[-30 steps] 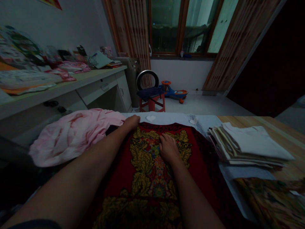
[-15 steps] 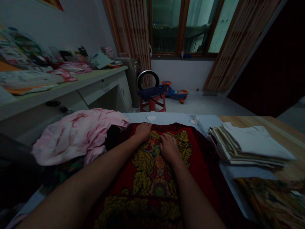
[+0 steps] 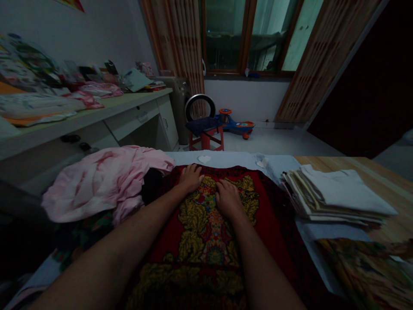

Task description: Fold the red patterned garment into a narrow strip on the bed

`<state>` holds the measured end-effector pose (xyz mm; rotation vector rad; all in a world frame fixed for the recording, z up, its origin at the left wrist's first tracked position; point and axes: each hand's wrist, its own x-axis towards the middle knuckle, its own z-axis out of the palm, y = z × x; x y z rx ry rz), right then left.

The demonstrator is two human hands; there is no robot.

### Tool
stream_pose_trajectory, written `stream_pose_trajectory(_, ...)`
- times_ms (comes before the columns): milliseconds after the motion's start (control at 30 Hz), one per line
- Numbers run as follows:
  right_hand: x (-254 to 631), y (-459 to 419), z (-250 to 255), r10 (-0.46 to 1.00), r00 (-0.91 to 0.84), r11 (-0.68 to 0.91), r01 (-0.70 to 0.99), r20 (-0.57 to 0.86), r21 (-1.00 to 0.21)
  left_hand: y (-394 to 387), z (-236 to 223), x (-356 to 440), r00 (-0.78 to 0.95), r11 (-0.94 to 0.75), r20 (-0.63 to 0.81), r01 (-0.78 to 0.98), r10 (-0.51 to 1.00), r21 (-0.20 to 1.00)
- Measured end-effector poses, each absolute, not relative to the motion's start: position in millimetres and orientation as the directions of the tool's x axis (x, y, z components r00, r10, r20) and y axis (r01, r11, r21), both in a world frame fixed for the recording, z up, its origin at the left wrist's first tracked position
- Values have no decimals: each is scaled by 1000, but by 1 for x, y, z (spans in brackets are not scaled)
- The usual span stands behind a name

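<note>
A dark red garment (image 3: 269, 224) with gold leaves, a multicoloured flowered middle and darker patterned borders lies spread over the table in front of me. Near its far edge my left hand (image 3: 191, 177) rests palm down, fingers stretched out and a little apart. My right hand (image 3: 228, 198) lies on the gold and flowered print, slightly closer to me, its fingers loosely bent on the fabric. Neither hand grips the cloth. The garment's near part runs out of view between my forearms.
Crumpled pink clothing (image 3: 106, 181) is heaped at the left over dark cloth. Folded clothes (image 3: 342, 193) are stacked at the right, with a patterned brown garment (image 3: 364, 267) nearer. Beyond the table stand a red stool (image 3: 206, 140) and a toy car (image 3: 238, 125); a cluttered desk (image 3: 129, 105) lines the left.
My left hand has shifted slightly left, and its fingers have spread on the fabric. My right hand stays almost in place. The garment looks the same.
</note>
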<state>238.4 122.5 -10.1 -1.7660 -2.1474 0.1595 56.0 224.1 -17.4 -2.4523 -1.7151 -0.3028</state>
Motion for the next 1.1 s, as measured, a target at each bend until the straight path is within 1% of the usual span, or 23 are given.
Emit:
stream_pose_trajectory(67,239,122,-11,966,-156,216,926,208,-308,218,-15,62,394,-409,268,913,879,-1)
stream_pose_trajectory(167,239,121,-11,961,-155,224,922,228,-316,210,-11,74,488,-507,214,861,846,45)
stream_pose_trajectory(233,239,122,-11,958,-158,234,913,240,-334,207,-7,84,499,-518,175,851,849,84)
stream_pose_trajectory(333,241,127,-10,957,-134,230,890,256,-393,207,2,102,493,-513,163,850,855,120)
stream_pose_trajectory(400,244,130,-8,964,-47,162,886,263,-434,211,7,116,515,-533,148,835,845,140)
stream_pose_trajectory(467,248,131,-7,960,86,46,891,268,-451,220,11,129,522,-538,131,828,843,160)
stream_pose_trajectory(533,252,131,-6,944,199,-67,897,264,-436,232,12,141,499,-513,120,839,858,181)
stream_pose_trajectory(600,255,130,-6,935,253,-139,906,248,-400,245,10,150,461,-474,114,856,880,204)
stream_pose_trajectory(733,257,128,-7,947,239,-159,930,214,-333,265,2,156,400,-411,94,880,912,239)
stream_pose_trajectory(867,260,129,-6,951,233,-160,933,205,-322,274,-2,157,382,-391,88,880,920,268)
stream_pose_trajectory(1100,263,129,-10,952,219,-143,935,214,-324,271,-2,163,311,-352,176,885,934,304)
